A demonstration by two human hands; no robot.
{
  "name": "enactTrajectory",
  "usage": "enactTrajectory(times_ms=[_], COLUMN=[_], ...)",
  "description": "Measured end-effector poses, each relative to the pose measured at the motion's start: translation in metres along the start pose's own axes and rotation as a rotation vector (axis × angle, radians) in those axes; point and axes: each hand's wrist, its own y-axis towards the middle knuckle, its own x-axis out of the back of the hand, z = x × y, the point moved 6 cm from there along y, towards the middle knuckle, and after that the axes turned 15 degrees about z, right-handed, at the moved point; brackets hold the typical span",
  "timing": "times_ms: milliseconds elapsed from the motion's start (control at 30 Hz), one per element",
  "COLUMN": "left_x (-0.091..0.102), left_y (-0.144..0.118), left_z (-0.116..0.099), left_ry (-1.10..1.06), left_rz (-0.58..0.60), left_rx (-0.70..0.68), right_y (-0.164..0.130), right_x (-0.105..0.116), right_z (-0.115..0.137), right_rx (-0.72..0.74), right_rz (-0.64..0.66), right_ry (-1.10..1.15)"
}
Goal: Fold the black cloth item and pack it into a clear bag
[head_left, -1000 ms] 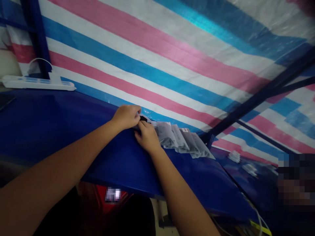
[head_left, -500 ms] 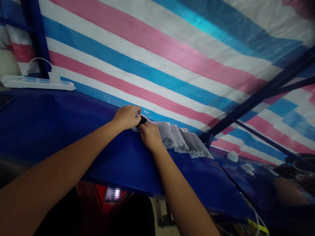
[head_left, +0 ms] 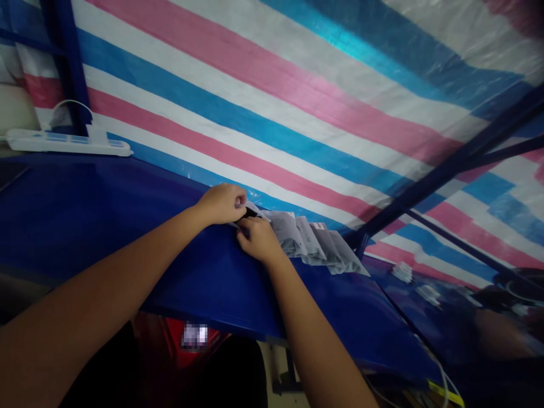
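Left hand and right hand both pinch a small black part in a clear bag at the far counter edge, steadying it from both sides; more bagged pieces overlap just right of the right hand.

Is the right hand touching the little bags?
Touching. In the head view, the right hand lies on the nearest end of the row of bags, with no gap between them.
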Motion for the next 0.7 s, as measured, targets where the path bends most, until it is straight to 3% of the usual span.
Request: enactTrajectory(times_ms=[167,333,467,600,633,700], left_x=[-0.001,0.002,0.001,0.004,0.002,-0.009], left_y=[0.0,0.0,0.002,0.005,0.006,0.007], left_z=[-0.004,-0.004,-0.001,0.032,0.043,0.063], left_ry=[-0.005,-0.072,-0.183,-0.216,-0.208,-0.206], left_rz=[0.01,0.028,0.043,-0.112,-0.121,-0.031], left_rx=[-0.076,-0.052,-0.079,0.052,0.114,0.227], right_y=[0.003,0.002,0.001,-0.001,-0.002,-0.004], right_x=[-0.005,-0.003,-0.003,0.002,0.003,0.007], right_z=[0.004,0.009,0.012,0.01,0.009,0.004], right_rx=[0.063,0.085,0.072,0.02,0.0,-0.053], right_rz=[0.044,0.02,0.079,0.129,0.135,0.107], right_ry=[0.042,0.104,0.142,0.224,0.249,0.28])
